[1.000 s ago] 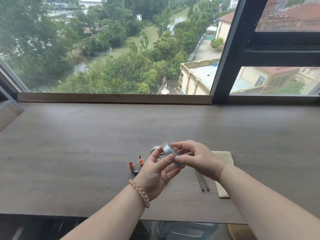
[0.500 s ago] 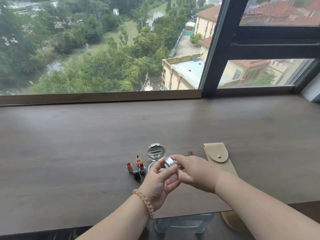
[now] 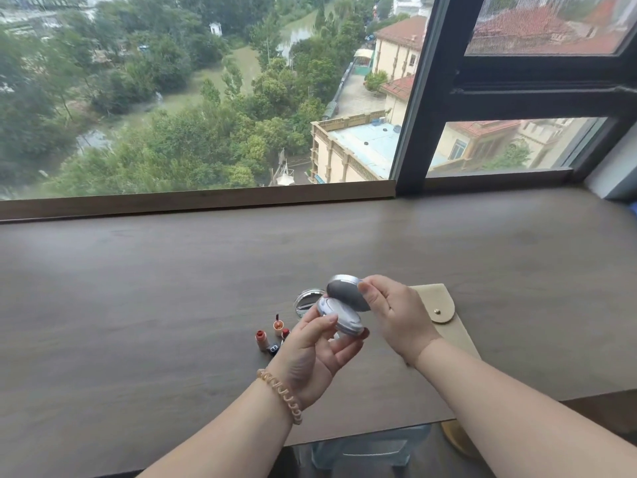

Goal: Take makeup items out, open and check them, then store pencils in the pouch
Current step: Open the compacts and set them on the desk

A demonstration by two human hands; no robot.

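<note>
My left hand [image 3: 315, 353] holds the base of a round silver compact [image 3: 339, 315] above the table. The compact's lid [image 3: 346, 293] is lifted open, pinched at its edge by my right hand [image 3: 396, 313]. Behind them a small round mirror compact [image 3: 306, 300] stands open on the table. Left of my left hand stand several small lipsticks [image 3: 272, 334], uncapped, with a dark cap beside them. A beige pouch [image 3: 439, 308] with a snap flap lies right of my right hand. The pencils are hidden behind my hands.
The brown wooden table [image 3: 172, 305] runs along a large window [image 3: 206, 98] with a dark frame [image 3: 424, 98]. The table's front edge is near my forearms, with a chair [image 3: 372, 450] below it.
The closed silver compact now has its lid lifted open by my right hand. The view has shifted, so the items sit a little higher and more to the right.
</note>
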